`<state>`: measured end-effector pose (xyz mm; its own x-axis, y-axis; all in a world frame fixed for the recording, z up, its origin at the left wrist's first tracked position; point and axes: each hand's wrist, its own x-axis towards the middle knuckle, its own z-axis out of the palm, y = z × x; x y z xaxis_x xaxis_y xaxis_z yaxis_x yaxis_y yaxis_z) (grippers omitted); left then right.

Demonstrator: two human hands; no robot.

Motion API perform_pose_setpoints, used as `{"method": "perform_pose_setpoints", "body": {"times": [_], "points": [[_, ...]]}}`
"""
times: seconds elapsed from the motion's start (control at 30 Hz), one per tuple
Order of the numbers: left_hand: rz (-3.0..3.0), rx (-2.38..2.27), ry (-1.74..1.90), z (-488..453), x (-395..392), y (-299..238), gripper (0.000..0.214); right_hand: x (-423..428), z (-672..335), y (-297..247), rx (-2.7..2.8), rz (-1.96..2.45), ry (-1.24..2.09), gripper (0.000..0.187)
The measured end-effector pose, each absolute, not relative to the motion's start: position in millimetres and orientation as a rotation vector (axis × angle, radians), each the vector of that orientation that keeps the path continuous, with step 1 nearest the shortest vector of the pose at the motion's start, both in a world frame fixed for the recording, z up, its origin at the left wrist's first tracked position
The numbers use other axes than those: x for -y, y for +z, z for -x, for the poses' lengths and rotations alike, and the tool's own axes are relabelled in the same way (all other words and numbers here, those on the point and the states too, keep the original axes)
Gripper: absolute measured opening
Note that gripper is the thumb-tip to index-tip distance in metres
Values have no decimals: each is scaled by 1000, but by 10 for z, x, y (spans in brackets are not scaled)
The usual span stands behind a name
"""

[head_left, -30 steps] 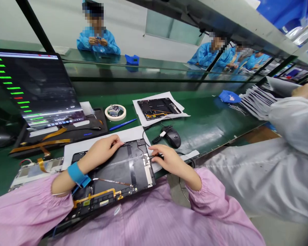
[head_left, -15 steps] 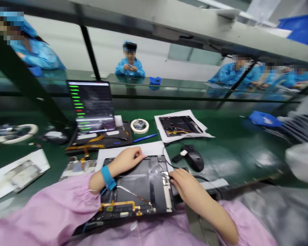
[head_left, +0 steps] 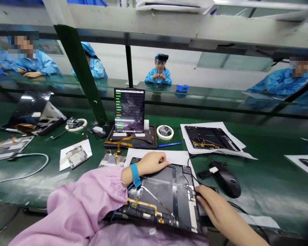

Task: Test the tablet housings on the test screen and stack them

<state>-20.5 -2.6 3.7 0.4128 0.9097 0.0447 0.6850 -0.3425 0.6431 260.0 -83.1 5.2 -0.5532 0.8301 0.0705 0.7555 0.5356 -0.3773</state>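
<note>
An opened black tablet (head_left: 164, 189) lies on the bench edge in front of me, its back showing black tape, a silver strip and a yellow flex cable (head_left: 143, 204). My left hand (head_left: 151, 163) rests on its top edge, fingers together and holding nothing. My right hand (head_left: 210, 205) is at the tablet's right edge, its fingertips pinching a thin black cable (head_left: 197, 191). The cable's end is hidden under those fingers.
A monitor (head_left: 129, 110) with green bars stands on a black mat behind the tablet. Nearby lie a tape roll (head_left: 165, 132), a blue pen (head_left: 169, 144), a black mouse (head_left: 227, 181) and another opened tablet (head_left: 209, 138) on white paper. Blue-coated people sit beyond a glass panel.
My view has swung left and levelled, so the bench appears shifted. My right hand sits lower in the picture, still at the black cable. My left hand stays on the tablet's top edge.
</note>
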Motion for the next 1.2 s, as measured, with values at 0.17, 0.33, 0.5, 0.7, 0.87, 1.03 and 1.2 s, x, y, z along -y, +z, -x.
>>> {"method": "perform_pose_setpoints", "body": {"times": [0.17, 0.33, 0.5, 0.7, 0.87, 1.03, 1.2], "points": [[-2152, -1362, 553, 197, 12, 14, 28, 791, -2662, -36, 2519, 1255, 419, 27], [-2185, -1335, 596, 189, 24, 42, 28, 732, -2789, -170, 2450, 1212, 347, 23], [-2371, -1441, 972, 578, 42, 511, 24, 688, -2831, -315, 2375, 1238, 275, 28], [-2100, -2241, 1099, 1289, -190, 487, 41, 667, -2833, -382, 2376, 1234, 210, 28], [-2261, -2378, 1043, 1469, -496, 176, 52, 663, -2825, -372, 2388, 1203, 152, 28], [-2324, -2318, 1077, 1376, -493, 173, 49, 675, -2797, -342, 2386, 1144, 92, 26], [-2336, -2250, 1061, 1257, -368, 194, 49, 688, -2779, -310, 2377, 1146, 88, 27]]}}
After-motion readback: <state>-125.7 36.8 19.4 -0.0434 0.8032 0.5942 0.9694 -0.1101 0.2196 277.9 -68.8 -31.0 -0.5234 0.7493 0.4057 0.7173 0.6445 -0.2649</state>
